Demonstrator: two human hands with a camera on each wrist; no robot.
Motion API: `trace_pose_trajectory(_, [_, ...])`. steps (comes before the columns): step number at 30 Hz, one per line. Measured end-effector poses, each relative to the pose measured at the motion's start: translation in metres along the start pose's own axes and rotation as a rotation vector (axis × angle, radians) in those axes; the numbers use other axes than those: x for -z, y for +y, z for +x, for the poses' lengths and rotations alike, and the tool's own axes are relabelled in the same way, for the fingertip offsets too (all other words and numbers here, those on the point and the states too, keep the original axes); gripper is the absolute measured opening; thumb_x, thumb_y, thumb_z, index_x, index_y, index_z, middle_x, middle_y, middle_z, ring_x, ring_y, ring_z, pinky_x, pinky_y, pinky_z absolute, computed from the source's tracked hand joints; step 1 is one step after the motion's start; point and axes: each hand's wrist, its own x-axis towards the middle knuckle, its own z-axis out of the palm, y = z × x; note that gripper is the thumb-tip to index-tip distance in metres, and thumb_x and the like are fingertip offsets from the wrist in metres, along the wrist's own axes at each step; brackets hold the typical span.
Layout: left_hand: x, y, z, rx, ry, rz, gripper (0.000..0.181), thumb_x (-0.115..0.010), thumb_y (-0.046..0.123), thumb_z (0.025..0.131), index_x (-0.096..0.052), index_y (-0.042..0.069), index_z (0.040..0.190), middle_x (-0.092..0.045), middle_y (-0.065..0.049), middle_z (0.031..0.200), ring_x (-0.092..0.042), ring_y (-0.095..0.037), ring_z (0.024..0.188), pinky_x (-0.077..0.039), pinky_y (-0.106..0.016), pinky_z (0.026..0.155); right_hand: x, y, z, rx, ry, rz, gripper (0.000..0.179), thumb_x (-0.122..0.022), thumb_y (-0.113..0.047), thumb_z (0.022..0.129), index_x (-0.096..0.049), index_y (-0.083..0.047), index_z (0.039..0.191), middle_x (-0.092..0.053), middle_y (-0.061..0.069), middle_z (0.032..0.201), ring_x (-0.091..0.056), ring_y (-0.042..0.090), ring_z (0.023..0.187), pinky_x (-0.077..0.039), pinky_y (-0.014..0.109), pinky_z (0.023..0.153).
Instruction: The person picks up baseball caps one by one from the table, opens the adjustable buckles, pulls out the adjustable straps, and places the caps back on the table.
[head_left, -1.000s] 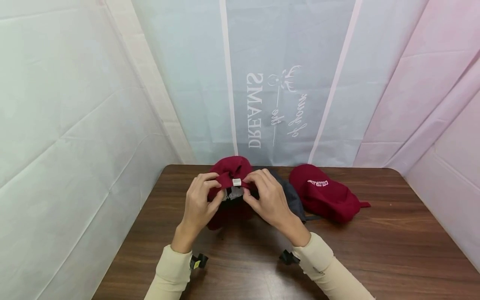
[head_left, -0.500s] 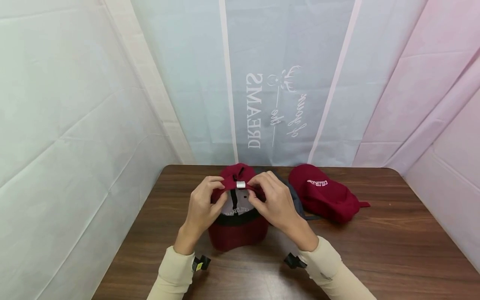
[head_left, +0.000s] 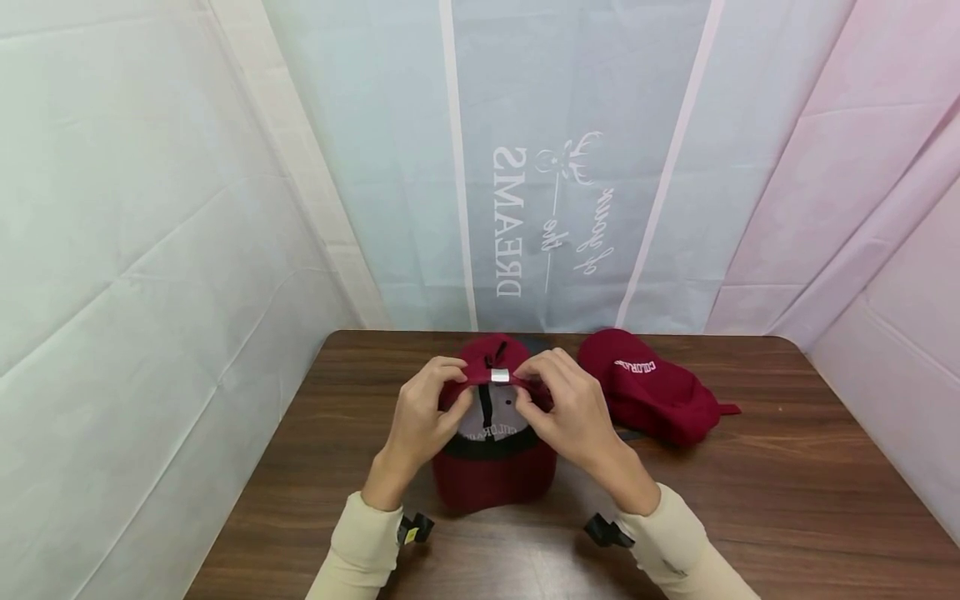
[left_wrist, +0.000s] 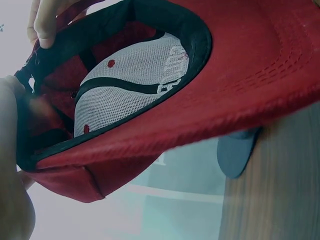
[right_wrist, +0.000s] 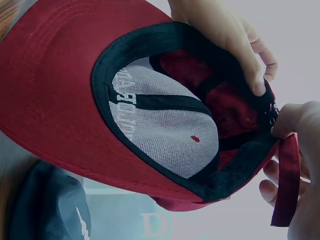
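In the head view, a dark red baseball cap [head_left: 495,482] is held up over the table, its inside facing me and its brim lowest. My left hand [head_left: 422,412] pinches the back edge on the left of a small white tag [head_left: 499,376]. On the tag's other side, my right hand [head_left: 572,408] pinches the same edge between thumb and fingers. Grey mesh lining [left_wrist: 125,95] and a black sweatband show inside the cap in the left wrist view. A loose red strap end [right_wrist: 287,182] hangs by my right hand in the right wrist view.
Another red cap [head_left: 648,387] with white lettering lies on the wooden table [head_left: 810,467] to the right. A dark cap [right_wrist: 47,205] lies behind the held one, mostly hidden in the head view. Fabric curtains [head_left: 570,83] stand along the table's back and sides.
The held red cap has tilted so its inside and brim face me, and both hands have shifted slightly right with it. Both keep pinching the back edge. The other red cap stays put.
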Motion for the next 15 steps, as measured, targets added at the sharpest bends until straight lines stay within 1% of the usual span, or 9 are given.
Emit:
trace_pose_trajectory(7, [-0.007,0.006,0.003,0.002,-0.021,-0.021,0.023,-0.076,-0.002,0.089,-0.061,0.002,0.106,-0.072,-0.015,0.109,-0.074,-0.026,0.092,-0.063,-0.037,0.078,0.011,0.001,-0.005,-0.003,0.0,-0.009,0.017,-0.076,-0.006,0.086,-0.071,-0.01,0.102,-0.071,-0.001,0.096,-0.059,0.011,0.085,-0.049,0.022,0.068])
trace_pose_trajectory(15, [-0.017,0.01,0.005,0.007,-0.047,-0.034,0.02,-0.074,0.003,0.092,-0.06,0.003,0.107,-0.072,-0.013,0.11,-0.073,-0.024,0.095,-0.063,-0.036,0.08,0.022,0.005,-0.011,-0.016,-0.003,-0.036,0.016,-0.075,-0.006,0.086,-0.071,-0.01,0.101,-0.071,-0.001,0.095,-0.057,0.011,0.083,-0.047,0.021,0.067])
